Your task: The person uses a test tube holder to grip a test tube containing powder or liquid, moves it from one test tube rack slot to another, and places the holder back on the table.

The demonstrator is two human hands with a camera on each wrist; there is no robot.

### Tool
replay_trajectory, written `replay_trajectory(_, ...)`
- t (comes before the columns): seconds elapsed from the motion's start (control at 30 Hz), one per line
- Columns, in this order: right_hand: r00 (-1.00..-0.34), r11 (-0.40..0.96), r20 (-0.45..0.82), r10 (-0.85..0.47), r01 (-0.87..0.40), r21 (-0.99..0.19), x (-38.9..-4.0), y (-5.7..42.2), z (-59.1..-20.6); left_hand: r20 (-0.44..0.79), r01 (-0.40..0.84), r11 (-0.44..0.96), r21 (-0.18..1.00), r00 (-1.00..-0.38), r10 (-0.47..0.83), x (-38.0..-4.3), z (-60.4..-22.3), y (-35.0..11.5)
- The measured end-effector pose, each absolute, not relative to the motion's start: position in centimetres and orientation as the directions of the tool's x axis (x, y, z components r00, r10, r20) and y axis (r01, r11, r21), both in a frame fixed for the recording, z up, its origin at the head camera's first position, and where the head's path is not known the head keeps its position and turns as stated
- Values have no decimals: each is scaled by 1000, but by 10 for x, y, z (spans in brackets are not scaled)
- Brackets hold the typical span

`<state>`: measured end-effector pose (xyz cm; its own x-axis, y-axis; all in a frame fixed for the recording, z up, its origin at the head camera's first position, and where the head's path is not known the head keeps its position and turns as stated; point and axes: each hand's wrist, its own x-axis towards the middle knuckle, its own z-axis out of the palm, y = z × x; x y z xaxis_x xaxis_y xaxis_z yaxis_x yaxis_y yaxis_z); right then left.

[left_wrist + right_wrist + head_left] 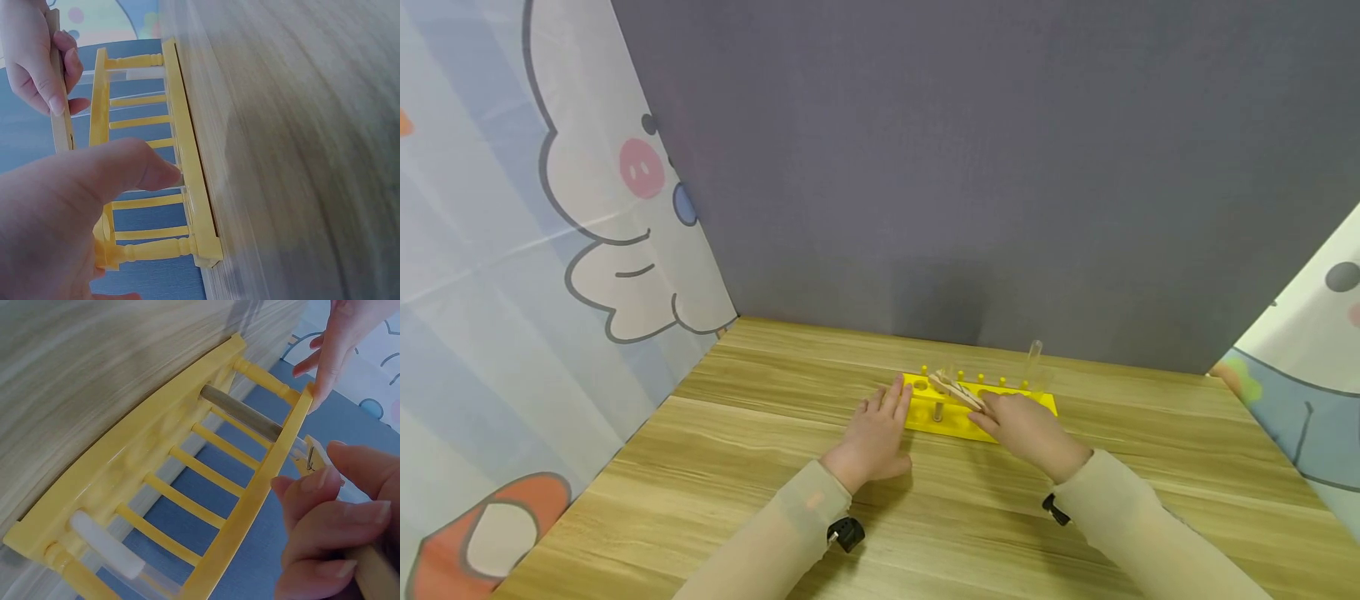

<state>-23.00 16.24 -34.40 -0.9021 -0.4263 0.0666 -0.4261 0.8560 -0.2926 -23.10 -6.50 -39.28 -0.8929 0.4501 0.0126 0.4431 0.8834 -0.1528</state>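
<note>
A yellow test tube rack (955,426) stands on the wooden table. My left hand (876,433) touches its left end with straight fingers, the thumb held apart. My right hand (1026,429) grips a wooden test tube clamp (957,391) above the rack. The clamp's far end is at the top of a test tube (240,412) with grey-brown contents, which stands in the rack toward the left. Whether the clamp closes around that tube cannot be made out. At the right end stands a second, taller-looking test tube (1034,357); white contents show in its lower part in the right wrist view.
Several yellow pegs (981,378) rise along the rack's back edge. Behind the table stands a grey-blue panel (925,183). Cartoon-printed curtains (587,208) hang at both sides. Bare wood table (760,467) extends in front and to both sides of the rack.
</note>
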Motion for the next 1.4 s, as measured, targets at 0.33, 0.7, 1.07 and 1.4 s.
replay_trajectory(0.33,-901,860,81,-426,-431,-274,-229,166,-347,18,440,885,-152,-894,448,-231,-393,-65)
replay_trajectory(0.7,-903,857,90,-421,-428,-287,-228,164,-347,22,444,884,-148,-892,452,-232,-395,-66)
replay_trajectory(1.07,-907,853,114,-405,-420,-309,-229,162,-347,39,451,882,-136,-887,460,-232,-396,-66)
replay_trajectory(1.4,-903,844,132,-410,-430,-321,-227,163,-345,36,452,879,-148,-886,462,-231,-395,-65)
